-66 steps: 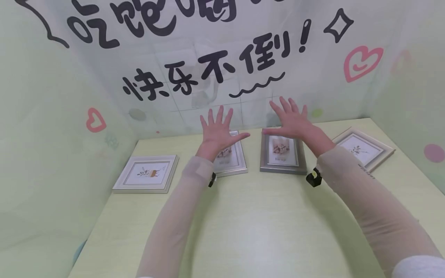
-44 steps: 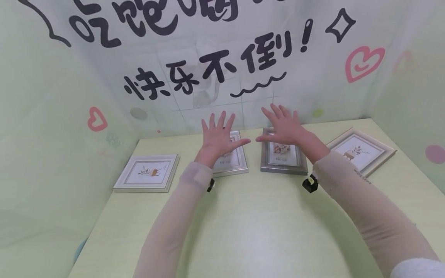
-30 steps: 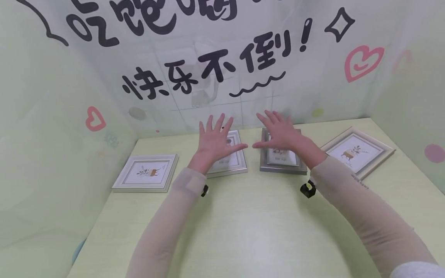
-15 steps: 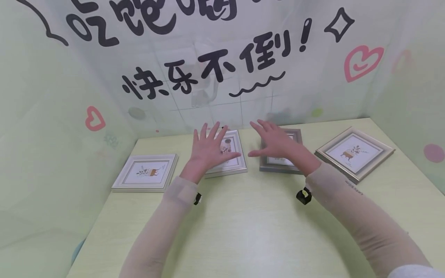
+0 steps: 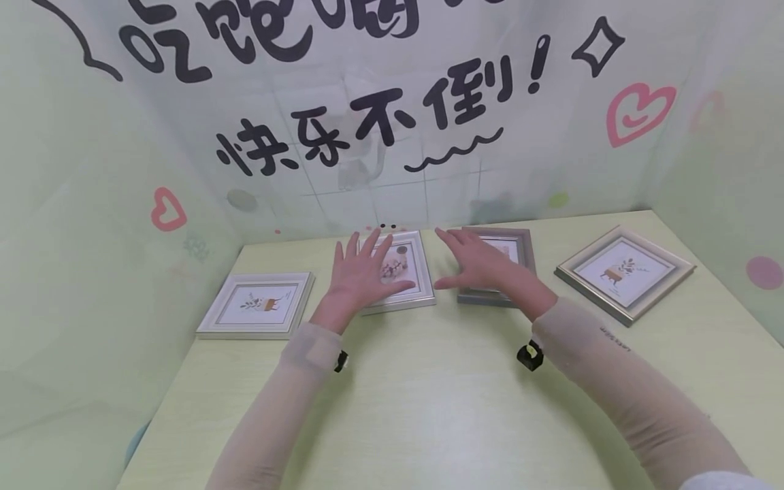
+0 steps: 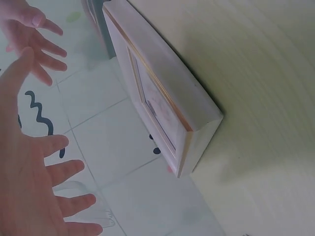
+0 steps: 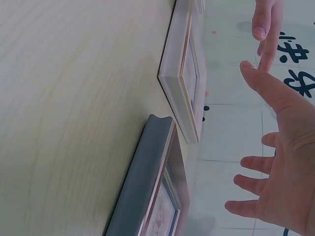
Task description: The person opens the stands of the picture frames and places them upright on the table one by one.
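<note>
In the head view my left hand (image 5: 358, 275) hovers with spread fingers over the left side of a white picture frame (image 5: 422, 282) that lies flat and holds a floral print. Beside it my right hand (image 5: 480, 264), fingers spread, overlaps a grey picture frame (image 5: 528, 255) and hides much of its print. Both wrist views show a gap between the hands and the frames. In the left wrist view the white frame's thick edge (image 6: 167, 64) faces the camera. The grey frame (image 7: 142, 177) stands out close by in the right wrist view. Neither hand holds anything.
Another white picture frame (image 5: 257, 306) lies at the far left of the pale wooden table (image 5: 429, 408). A champagne-coloured frame (image 5: 625, 272) lies turned at an angle on the right. Behind rises a wall sheet (image 5: 392, 156) with large black characters.
Both hands have come down and back toward the person, the left also drifting left. More of the middle white frame and all of the angled right frame now show. The frames stay put.
</note>
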`<control>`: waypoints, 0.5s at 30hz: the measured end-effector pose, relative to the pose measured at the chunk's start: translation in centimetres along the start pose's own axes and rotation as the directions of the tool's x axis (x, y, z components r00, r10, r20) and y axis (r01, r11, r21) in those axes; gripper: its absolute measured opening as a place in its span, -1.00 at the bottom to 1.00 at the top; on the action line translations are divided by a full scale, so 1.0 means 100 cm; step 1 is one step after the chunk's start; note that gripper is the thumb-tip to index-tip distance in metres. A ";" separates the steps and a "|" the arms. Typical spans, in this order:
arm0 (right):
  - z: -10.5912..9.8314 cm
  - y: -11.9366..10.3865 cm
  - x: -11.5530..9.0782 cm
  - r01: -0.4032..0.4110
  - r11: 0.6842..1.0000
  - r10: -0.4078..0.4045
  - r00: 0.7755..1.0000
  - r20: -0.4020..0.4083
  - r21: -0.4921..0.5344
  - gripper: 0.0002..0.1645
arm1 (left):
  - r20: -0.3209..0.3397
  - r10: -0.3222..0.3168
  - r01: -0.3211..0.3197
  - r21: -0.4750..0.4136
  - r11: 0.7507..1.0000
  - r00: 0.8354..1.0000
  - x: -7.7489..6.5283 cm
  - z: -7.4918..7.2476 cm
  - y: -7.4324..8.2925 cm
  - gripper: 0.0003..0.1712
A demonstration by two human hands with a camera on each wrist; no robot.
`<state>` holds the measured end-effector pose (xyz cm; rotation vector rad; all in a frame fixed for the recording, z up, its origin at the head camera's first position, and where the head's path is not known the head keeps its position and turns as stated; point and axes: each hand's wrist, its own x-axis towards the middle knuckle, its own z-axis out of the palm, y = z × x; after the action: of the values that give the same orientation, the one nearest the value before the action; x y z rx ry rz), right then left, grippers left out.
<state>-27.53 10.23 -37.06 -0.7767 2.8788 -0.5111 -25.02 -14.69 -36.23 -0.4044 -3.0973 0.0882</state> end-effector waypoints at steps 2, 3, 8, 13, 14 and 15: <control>0.002 -0.001 0.000 0.001 1.000 -0.001 1.000 0.006 0.016 0.32 | 0.004 -0.002 0.002 0.003 1.000 1.000 -0.001 0.002 -0.001 0.21; 0.003 -0.001 0.000 0.001 1.000 -0.001 1.000 0.009 0.024 0.32 | 0.010 -0.002 0.002 0.005 1.000 1.000 -0.001 0.002 -0.002 0.21; 0.006 -0.005 0.000 -0.018 0.999 0.016 0.999 0.036 0.046 0.31 | 0.045 -0.011 0.010 0.006 1.000 0.999 -0.002 0.005 -0.004 0.21; 0.013 -0.011 0.000 -0.019 0.997 0.015 0.999 0.047 0.070 0.29 | 0.063 -0.029 0.030 -0.003 1.000 0.998 -0.007 0.012 -0.008 0.19; 0.015 -0.012 -0.001 -0.019 0.997 0.015 0.998 0.053 0.077 0.28 | 0.066 -0.033 0.033 -0.010 0.999 0.997 -0.010 0.015 -0.010 0.19; 0.018 -0.013 -0.001 -0.017 0.997 0.012 0.998 0.058 0.080 0.28 | 0.072 -0.035 0.036 -0.016 0.999 0.997 -0.012 0.018 -0.011 0.19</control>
<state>-26.48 8.68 -38.30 -0.7446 2.7906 -0.5898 -24.18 -16.17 -37.98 -0.3546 -3.1760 0.0772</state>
